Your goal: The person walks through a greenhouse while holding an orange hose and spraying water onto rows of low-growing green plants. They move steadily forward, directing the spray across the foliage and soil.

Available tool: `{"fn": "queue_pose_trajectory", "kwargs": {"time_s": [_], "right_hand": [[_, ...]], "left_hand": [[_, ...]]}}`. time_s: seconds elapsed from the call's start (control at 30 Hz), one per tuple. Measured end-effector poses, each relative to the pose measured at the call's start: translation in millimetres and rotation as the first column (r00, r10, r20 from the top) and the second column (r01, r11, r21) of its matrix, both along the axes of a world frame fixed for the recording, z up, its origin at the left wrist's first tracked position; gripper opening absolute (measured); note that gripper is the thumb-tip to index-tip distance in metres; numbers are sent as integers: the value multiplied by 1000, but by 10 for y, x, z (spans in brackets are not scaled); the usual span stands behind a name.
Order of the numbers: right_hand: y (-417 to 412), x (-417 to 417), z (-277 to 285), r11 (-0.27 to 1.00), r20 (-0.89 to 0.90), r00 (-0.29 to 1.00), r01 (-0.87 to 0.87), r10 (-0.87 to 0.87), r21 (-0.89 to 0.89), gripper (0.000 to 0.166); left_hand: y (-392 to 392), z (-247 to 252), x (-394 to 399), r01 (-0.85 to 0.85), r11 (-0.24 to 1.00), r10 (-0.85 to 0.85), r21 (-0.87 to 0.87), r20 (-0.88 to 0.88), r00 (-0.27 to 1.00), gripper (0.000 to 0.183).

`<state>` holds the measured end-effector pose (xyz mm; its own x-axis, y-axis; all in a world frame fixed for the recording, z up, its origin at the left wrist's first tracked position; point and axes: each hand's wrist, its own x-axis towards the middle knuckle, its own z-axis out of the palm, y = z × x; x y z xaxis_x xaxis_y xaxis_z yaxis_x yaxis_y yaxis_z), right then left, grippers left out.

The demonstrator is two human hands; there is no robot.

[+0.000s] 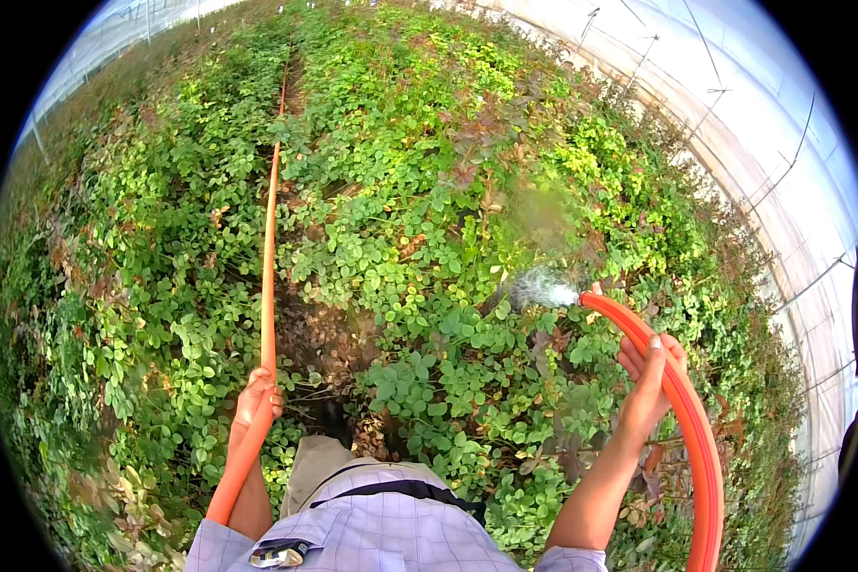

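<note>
An orange garden hose (pixel 693 422) curves up on the right, with my right hand (pixel 651 375) around it a little behind its open end. Water (pixel 543 288) sprays leftward from that end onto leafy green plants (pixel 415 379). On the left, my left hand (pixel 261 397) grips a length of orange hose (pixel 269 286) that runs away from me between the plants and passes down beside my left forearm. Whether both lengths are one hose cannot be seen, as the part behind me is out of view.
Dense bushes (pixel 150 286) spread on both sides of a narrow soil path (pixel 322 336) covered with dry leaves. Along the right runs a translucent plastic greenhouse wall (pixel 779 207) with thin supports. More plastic sheeting (pixel 125 36) shows at the upper left.
</note>
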<state>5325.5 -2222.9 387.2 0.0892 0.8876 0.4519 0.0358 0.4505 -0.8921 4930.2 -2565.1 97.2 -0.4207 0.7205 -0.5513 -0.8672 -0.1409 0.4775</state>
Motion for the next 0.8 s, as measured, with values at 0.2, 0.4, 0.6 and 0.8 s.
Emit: {"fn": "queue_pose_trajectory", "kwargs": {"time_s": [0.2, 0.4, 0.6, 0.8], "right_hand": [[24, 307, -143, 1000, -73, 997, -20, 18, -21, 30], [112, 287, -233, 997, -166, 984, -67, 59, -39, 30], [63, 198, -159, 996, -146, 989, -33, 21, -78, 29], [138, -89, -258, 993, -63, 997, -40, 33, -111, 30]], "left_hand": [[-464, -178, 772, 72, 997, -70, -14, 115, 991, 21], [-755, -350, 682, 14, 999, -3, -45, 233, 973, 19], [-668, -540, 270, 45, 991, -18, -127, 206, 978, 19], [-646, -528, 144, -23, 987, 77, -161, 337, 938, 20]]}}
